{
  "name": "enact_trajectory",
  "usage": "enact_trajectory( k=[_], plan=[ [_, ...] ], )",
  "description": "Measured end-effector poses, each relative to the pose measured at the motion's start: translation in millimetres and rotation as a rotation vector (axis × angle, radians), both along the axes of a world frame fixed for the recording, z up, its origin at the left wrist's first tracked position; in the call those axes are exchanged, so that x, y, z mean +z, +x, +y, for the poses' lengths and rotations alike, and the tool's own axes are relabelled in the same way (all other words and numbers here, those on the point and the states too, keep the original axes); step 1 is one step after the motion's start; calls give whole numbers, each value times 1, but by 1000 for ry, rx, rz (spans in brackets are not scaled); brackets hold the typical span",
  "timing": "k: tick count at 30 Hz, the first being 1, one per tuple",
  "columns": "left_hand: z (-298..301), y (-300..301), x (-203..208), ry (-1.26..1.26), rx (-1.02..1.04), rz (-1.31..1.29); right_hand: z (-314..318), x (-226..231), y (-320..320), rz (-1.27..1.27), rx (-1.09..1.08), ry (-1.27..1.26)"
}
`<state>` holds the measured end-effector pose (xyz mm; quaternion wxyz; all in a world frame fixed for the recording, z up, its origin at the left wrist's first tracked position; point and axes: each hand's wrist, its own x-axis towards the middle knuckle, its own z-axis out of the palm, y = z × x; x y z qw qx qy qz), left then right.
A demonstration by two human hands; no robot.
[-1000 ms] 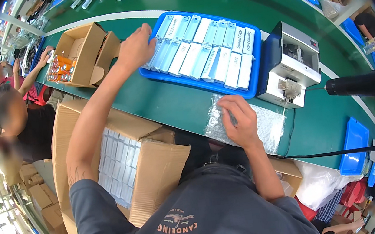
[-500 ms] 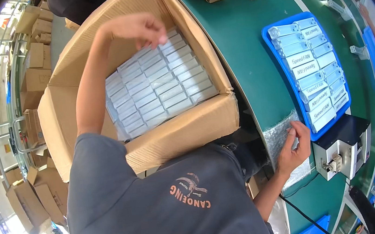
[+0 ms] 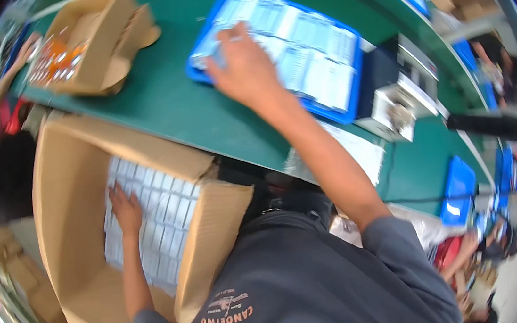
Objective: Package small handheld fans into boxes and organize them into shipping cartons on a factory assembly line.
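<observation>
My left hand (image 3: 126, 210) is down inside a large open cardboard carton (image 3: 70, 204), with its fingers spread on the tightly packed slim white boxes (image 3: 160, 215). No box shows in its grasp. My right hand (image 3: 244, 66) reaches across to a blue tray (image 3: 347, 108). Its thumb and fingers are apart over the near left end of the tray, at the slim white and clear packs (image 3: 301, 33) standing there in two rows. Motion blurs the fingertips, and the hand covers the packs under it.
A smaller cardboard box (image 3: 100, 58) holding orange and clear items stands on the green table (image 3: 180, 100). A black and silver machine (image 3: 398, 92) is right of the tray, near bubble wrap (image 3: 351, 150). A blue bin (image 3: 458, 185) lies farther right. Other people work around the table.
The view has swung toward the table. My right hand has gone from beside the machine up to the tray's packs. My left hand has lowered onto the boxes in the carton.
</observation>
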<state>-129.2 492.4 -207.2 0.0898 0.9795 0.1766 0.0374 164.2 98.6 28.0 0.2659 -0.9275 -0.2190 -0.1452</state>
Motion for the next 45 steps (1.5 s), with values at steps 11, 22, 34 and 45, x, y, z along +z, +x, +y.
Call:
enact_trajectory(
  k=[11,22,34,45],
  plan=[
    [-35,-2,2,75,117,-31,-16,26,-19,117,161,483],
    [-46,-5,1,20,85,-121,-56,25,-36,125,-78,361],
    [-53,-4,3,33,106,-176,-8,9,-20,189,-24,330],
    [-52,-9,5,41,124,-182,-21,1,-2,-36,-64,454]
  ],
)
